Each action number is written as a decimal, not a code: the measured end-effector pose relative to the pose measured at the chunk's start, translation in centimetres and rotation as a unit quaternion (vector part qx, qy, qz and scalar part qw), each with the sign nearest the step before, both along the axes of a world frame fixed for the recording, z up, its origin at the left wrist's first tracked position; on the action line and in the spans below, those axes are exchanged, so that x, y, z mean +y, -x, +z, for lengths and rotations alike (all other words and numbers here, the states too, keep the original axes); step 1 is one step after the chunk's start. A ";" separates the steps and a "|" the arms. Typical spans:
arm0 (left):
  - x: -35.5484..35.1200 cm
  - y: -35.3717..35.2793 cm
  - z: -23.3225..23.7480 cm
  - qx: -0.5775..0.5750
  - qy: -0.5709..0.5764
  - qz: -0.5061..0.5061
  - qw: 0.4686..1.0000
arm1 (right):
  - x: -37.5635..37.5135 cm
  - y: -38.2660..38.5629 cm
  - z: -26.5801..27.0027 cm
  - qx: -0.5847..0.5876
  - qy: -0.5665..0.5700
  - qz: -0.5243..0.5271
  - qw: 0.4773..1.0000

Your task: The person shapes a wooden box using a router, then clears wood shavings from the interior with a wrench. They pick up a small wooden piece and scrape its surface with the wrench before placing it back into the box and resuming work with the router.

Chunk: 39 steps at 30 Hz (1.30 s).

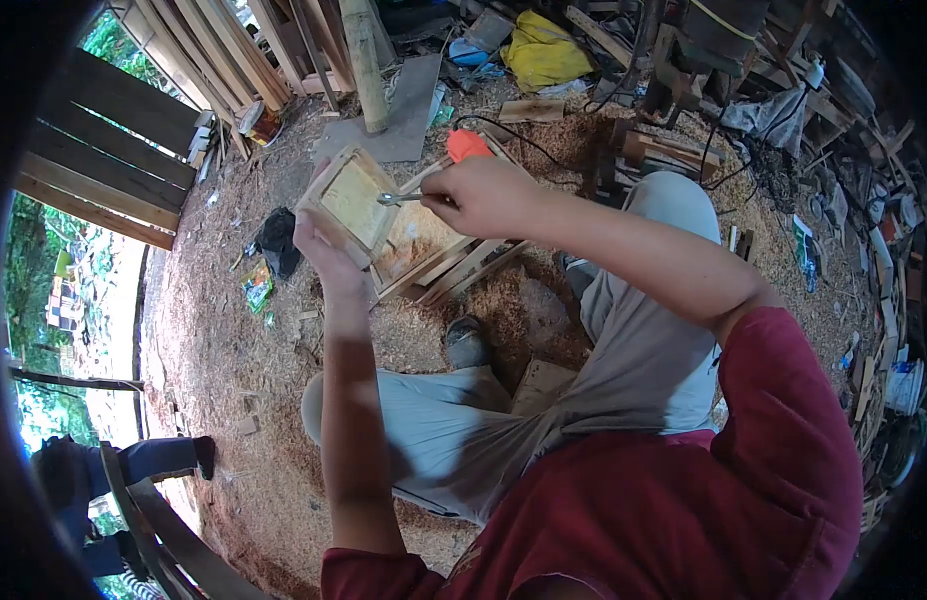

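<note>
My left hand [329, 250] grips a square wooden frame [356, 205] with a pale inner panel, tilted up along its left edge. Pinched in my right hand [479, 195] is a slim metal spoon [389, 199], its rounded end over the panel's right side. Below both hands lies a larger wooden box or tray [416, 250] with wood shavings on its surface. A bright orange-red piece [468, 146] shows just beyond my right knuckles, partly hidden by them.
Wood shavings cover the ground. Left of the frame lie a black bag [278, 243] and a colourful wrapper [257, 287]. A wooden post [364, 65] stands on a grey board [412, 105], with a yellow cloth [544, 55] farther right. Another person's leg [164, 458] is at lower left.
</note>
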State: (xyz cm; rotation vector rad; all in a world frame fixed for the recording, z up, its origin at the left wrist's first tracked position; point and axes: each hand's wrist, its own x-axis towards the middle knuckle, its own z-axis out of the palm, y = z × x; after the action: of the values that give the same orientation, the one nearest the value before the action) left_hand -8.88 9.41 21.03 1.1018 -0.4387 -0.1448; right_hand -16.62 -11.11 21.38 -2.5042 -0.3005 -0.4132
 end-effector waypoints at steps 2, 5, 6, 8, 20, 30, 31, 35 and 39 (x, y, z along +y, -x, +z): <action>0.0 0.3 0.1 -0.042 -0.017 -0.005 0.999 | -0.4 -0.1 0.8 -0.014 -0.026 -0.010 1.000; -0.3 0.8 0.4 -0.115 -0.044 -0.003 0.992 | -0.5 0.1 1.1 -0.054 -0.049 -0.024 0.997; -0.4 0.9 0.4 -0.141 -0.054 0.000 0.989 | 0.0 0.5 0.7 -0.067 -0.032 -0.022 0.997; -0.2 0.4 0.0 -0.147 -0.033 0.025 0.988 | 0.7 1.1 0.4 -0.084 -0.006 -0.005 0.996; 0.9 0.4 0.2 -0.231 -0.039 0.003 0.972 | 1.0 2.5 0.9 -0.117 -0.046 0.063 0.990; -0.1 0.6 0.3 -0.251 -0.051 0.055 0.965 | 0.4 1.6 1.1 -0.127 -0.069 0.038 0.989; -0.4 0.6 0.5 -0.253 -0.049 0.054 0.965 | 0.2 1.5 1.1 -0.140 -0.078 0.018 0.987; -0.2 -0.4 -0.5 -0.271 -0.015 0.043 0.961 | 2.0 3.6 0.7 -0.110 -0.015 0.089 0.990; 0.1 -0.1 -0.3 -0.257 -0.018 0.060 0.964 | 1.1 2.7 1.2 -0.144 -0.048 0.070 0.986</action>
State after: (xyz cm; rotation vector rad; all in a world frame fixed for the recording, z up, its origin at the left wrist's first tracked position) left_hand -8.75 9.52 20.69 1.1959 -0.8322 0.2489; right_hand -19.34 -10.00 22.58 -2.3101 -0.5514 -0.7156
